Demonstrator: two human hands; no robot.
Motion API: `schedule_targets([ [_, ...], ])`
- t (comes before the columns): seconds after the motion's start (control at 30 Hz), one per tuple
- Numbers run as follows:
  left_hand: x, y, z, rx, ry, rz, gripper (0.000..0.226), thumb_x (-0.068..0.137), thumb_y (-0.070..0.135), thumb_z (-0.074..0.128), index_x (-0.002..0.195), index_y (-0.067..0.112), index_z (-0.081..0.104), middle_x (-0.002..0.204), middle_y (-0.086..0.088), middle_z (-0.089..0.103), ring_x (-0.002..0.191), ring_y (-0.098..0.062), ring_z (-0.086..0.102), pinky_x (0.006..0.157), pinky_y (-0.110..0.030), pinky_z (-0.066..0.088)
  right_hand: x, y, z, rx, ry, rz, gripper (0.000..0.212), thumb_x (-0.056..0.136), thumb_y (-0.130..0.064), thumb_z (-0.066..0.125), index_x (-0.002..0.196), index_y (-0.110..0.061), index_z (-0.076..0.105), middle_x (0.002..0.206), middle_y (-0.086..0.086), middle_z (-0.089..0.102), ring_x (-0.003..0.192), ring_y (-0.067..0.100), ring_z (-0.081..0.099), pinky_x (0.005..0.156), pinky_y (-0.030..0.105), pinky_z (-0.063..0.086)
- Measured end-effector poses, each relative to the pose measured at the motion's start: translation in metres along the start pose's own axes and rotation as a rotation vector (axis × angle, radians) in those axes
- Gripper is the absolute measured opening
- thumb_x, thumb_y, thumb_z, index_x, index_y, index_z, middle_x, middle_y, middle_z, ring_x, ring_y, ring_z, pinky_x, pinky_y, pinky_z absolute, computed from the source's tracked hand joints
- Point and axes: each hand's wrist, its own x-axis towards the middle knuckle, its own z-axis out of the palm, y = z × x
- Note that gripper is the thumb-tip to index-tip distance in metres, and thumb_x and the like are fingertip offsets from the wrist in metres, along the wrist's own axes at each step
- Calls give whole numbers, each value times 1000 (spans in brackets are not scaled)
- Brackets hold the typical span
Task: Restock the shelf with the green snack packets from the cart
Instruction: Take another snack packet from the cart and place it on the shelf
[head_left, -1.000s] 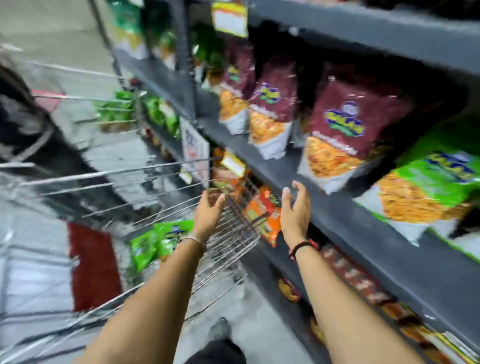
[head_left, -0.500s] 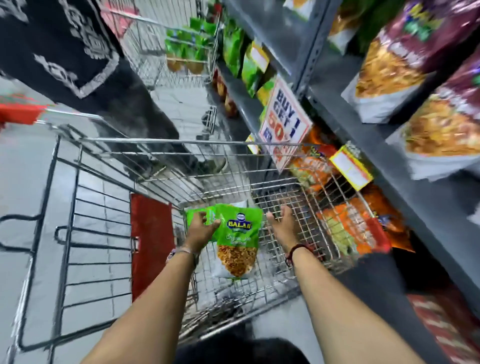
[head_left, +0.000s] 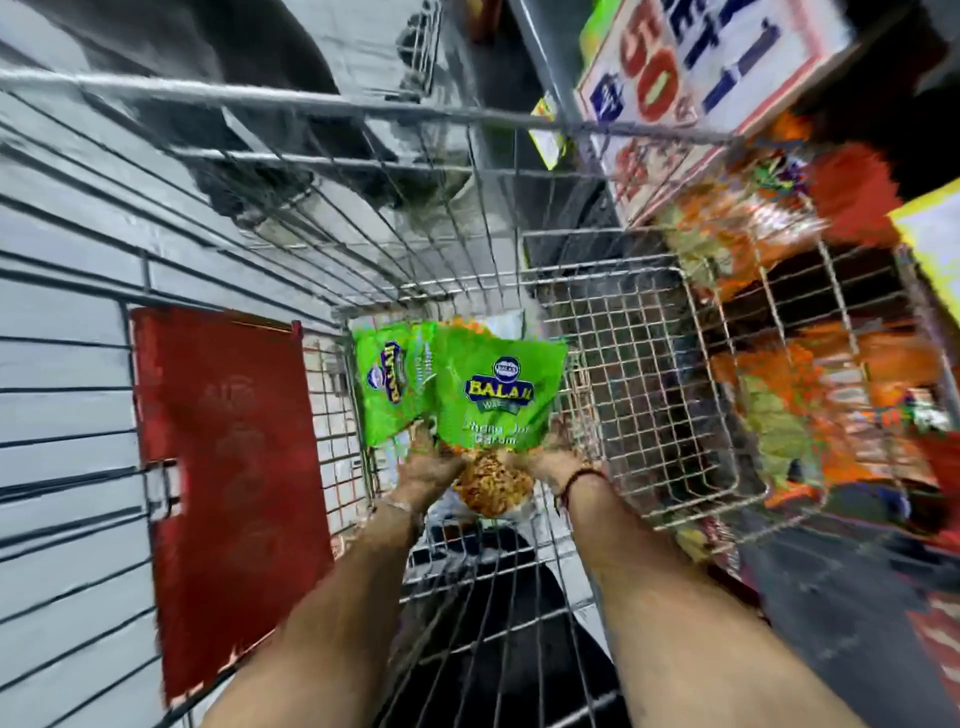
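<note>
Deep inside the wire cart (head_left: 363, 104), a green snack packet (head_left: 496, 395) stands upright facing me. My left hand (head_left: 428, 467) grips its lower left edge and my right hand (head_left: 553, 460) grips its lower right edge. A second green packet (head_left: 389, 379) leans beside it on the left, close to my left hand; whether that hand also touches it is unclear. The frame is blurred.
A red flap (head_left: 228, 483) hangs on the cart's left wall. To the right, behind the cart's mesh, the shelf holds orange snack packets (head_left: 789, 395). A red-and-white offer sign (head_left: 675, 93) hangs at the upper right. Someone in dark clothing (head_left: 234, 67) stands beyond the cart.
My hands left the shelf and dropped into the cart. They closed on a green packet and now hold it by its lower edges; the view has tilted further down.
</note>
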Motion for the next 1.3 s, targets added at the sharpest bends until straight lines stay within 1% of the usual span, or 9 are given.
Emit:
schedule_targets([
  [0.13,-3,6,3,-15,54,-24,47,75,0,64,118,-2,44,111,-20,60,106,-30,56,83,-32,45,9,3,-4,202,26,-46,48,66,15,65,109,-2,51,123,13,56,102,23,53,79,31,55],
  [0.33,-52,45,-10,-27,26,121,61,76,-2,63,129,-3,34,109,-9,51,96,-16,45,67,-15,43,-70,-23,-44,76,6,-155,63,60,0,78,113,-1,46,113,6,56,110,23,51,100,41,44],
  [0.53,-109,118,-40,25,-61,419,57,70,6,71,121,4,45,120,-24,59,92,-26,62,78,-24,52,-160,-50,-90,125,178,-359,72,54,-8,82,117,0,48,122,19,59,113,31,54,102,43,43],
  [0.7,-182,185,-43,17,-127,715,56,70,7,71,120,3,46,109,-18,61,56,18,57,55,1,45,-256,-46,-134,129,329,-614,54,66,-15,75,115,-4,54,122,20,59,113,33,56,100,45,45],
  [0.8,-227,205,-29,49,-121,844,57,66,23,73,117,13,50,112,-17,62,77,8,64,73,-12,53,-312,-26,-157,187,383,-737,60,67,-8,74,121,-1,48,129,20,54,118,31,52,106,41,39],
  [0.87,-268,212,-9,58,-139,938,62,63,32,72,119,22,48,116,-12,61,98,-16,63,89,-29,51,-348,4,-172,237,459,-813,62,65,-8,77,119,-2,49,125,19,57,116,30,53,104,39,40],
  [0.97,-319,213,30,44,-190,1034,62,74,12,69,128,10,40,114,-5,52,100,-9,53,90,-23,46,-393,60,-189,295,532,-868,55,67,-3,74,116,2,51,118,18,60,111,29,56,94,36,45],
  [1.13,-397,180,134,103,-386,1128,67,54,46,64,115,20,50,111,-8,62,97,-8,61,94,-37,48,-454,200,-221,505,779,-804,58,62,2,76,114,1,51,116,18,61,101,21,56,94,34,45],
  [1.3,-471,140,243,153,-526,1176,55,56,40,64,106,21,51,89,9,62,74,17,58,66,-3,44,-487,331,-239,606,1033,-622,46,65,-11,76,107,-6,58,111,14,66,97,21,60,87,33,47],
])
